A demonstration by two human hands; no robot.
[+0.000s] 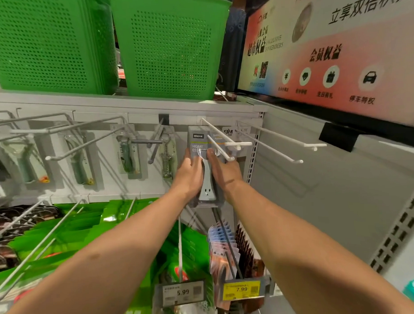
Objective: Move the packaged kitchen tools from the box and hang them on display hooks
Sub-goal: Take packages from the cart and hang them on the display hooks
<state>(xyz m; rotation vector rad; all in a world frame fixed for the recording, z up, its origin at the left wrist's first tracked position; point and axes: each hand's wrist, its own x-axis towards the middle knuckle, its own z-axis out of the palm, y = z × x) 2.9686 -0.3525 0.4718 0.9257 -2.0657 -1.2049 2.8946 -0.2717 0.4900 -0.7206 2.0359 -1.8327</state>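
Observation:
A grey carded pack with a pale kitchen tool hangs at the back of a white display hook. Several like packs sit behind it. My left hand holds the pack's left edge. On the pack's right side lies my right hand, its fingers reaching up to the hook wire. The box is out of view.
Further white hooks stick out bare to the right. Packaged tools hang on grey hooks to the left. Two green perforated baskets stand on the shelf above. Green packets and price tags hang below. A poster fills the upper right.

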